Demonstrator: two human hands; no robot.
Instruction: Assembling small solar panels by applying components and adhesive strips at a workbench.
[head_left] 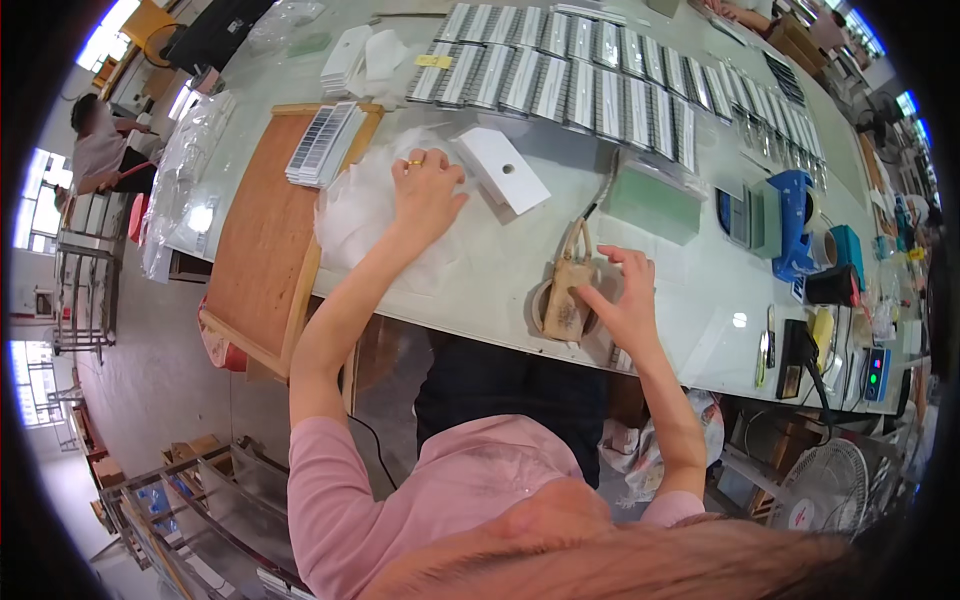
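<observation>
Toward the near edge of the white table (460, 308), a tan wrapped object (568, 302) with a looped top lay just left of the right hand (628, 305), whose thumb and fingers stood apart; I could not tell whether the thumb touched it. Farther left, the left hand (428, 200), fingers parted and bent, was over translucent plastic sheeting (350, 215), left of a white box (500, 170). Rows of flat packs (550, 95) lay far off.
</observation>
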